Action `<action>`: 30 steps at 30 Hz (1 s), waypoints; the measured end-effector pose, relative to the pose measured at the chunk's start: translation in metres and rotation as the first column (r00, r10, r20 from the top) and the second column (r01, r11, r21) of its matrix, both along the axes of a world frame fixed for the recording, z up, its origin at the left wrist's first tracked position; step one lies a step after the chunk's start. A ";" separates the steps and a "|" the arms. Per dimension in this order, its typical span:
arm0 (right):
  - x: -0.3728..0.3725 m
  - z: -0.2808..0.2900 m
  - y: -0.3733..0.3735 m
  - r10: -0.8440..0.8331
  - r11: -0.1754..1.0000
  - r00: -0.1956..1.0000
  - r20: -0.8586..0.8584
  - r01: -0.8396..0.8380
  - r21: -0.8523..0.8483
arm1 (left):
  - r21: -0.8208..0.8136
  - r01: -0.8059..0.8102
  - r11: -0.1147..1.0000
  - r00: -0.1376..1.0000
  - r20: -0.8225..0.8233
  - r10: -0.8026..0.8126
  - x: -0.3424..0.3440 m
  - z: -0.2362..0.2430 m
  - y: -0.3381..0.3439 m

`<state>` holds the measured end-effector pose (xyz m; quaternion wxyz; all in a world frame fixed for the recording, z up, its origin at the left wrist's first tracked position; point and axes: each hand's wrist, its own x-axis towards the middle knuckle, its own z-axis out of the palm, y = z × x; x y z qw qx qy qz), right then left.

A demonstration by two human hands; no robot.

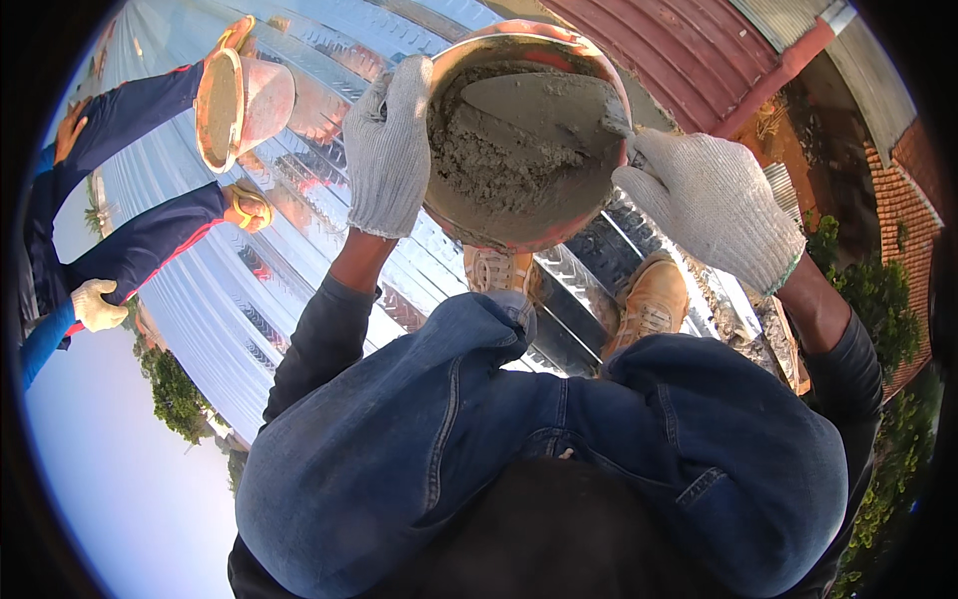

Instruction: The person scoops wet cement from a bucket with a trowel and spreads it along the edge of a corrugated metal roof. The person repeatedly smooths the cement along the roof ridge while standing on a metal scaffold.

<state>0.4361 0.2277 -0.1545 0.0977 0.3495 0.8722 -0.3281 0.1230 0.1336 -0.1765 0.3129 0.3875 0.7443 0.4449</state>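
A round bucket (519,236) with a reddish rim is in front of my shoes, partly filled with wet grey mortar (489,155). My left hand (391,150), in a pale knitted glove, is closed on the bucket's left rim. On the right side, my gloved right hand (714,205) is wrapped round the handle of a trowel, and the handle is mostly hidden in the fingers. The mortar-smeared trowel blade (544,100) lies inside the bucket across the upper part of the mortar, pointing left.
Shiny corrugated metal sheets (200,290) spread to the left and under my shoes (649,304). Another person (130,130) in dark trousers stands at left beside a second mortar bucket (267,100). A red metal roof (659,50) lies beyond; trees (868,290) and a tiled roof (903,250) are at right.
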 end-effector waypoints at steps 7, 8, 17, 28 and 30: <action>-0.007 -0.029 -0.018 -0.006 0.999 1.000 -0.012 0.006 -0.046 | 0.002 0.000 1.000 1.000 -0.017 0.000 0.003 0.005 0.008; -0.013 -0.035 -0.029 -0.001 0.993 0.999 -0.049 -0.005 -0.122 | 0.013 0.019 1.000 0.999 -0.039 -0.018 0.004 0.004 0.006; -0.007 -0.021 -0.046 0.064 0.998 0.996 -0.063 -0.063 0.012 | -0.006 0.080 0.997 0.997 0.008 -0.080 -0.004 -0.001 0.004; -0.009 -0.001 -0.031 0.031 0.985 0.971 -0.235 -0.070 -0.157 | -0.040 -0.036 0.999 0.991 0.128 0.041 -0.010 0.001 0.005; -0.004 -0.015 -0.028 0.040 0.971 0.993 -0.114 -0.065 -0.231 | -0.021 -0.014 1.000 0.993 0.117 0.016 0.001 0.004 0.008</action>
